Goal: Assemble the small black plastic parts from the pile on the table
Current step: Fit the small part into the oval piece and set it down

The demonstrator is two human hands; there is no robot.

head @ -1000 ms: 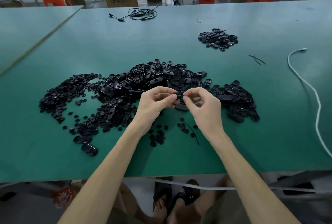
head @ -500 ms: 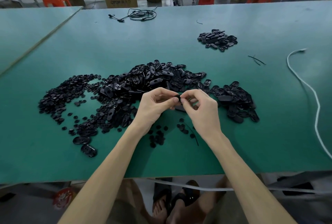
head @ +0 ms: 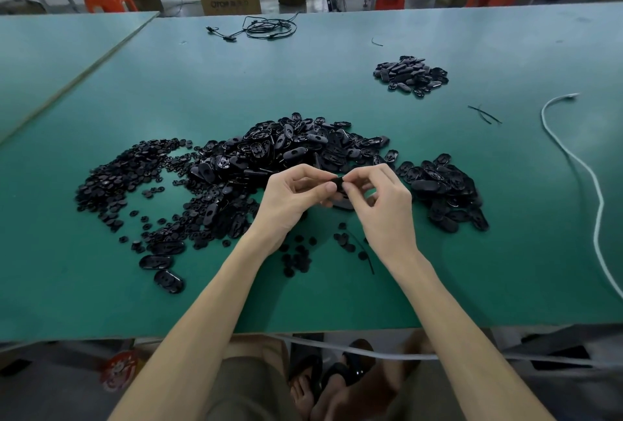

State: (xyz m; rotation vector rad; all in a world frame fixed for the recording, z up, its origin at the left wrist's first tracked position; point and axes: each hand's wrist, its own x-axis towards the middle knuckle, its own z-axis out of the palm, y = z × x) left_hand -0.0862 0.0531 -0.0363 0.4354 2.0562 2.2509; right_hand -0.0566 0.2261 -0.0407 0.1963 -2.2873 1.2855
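Both hands meet just above the tabletop, over the near edge of the main pile of oval black shells. The left hand has its grip, thumb and forefinger, clamped on a small black part. The right hand pinches the same part from the opposite side, so the two grips sit tip to tip with the part between them. What shows of the part lies roughly left to right, along the line joining the two grips, though fingers hide most of it and I cannot tell whether it is one piece or two being mated. Neither hand is nearer; the part is shared equally, so the coming press likely runs straight along that line, each grip pushing toward the other. The loose round pieces lie to the left hand's side, a few more under the wrists, and a smaller heap sits well apart on the far right.
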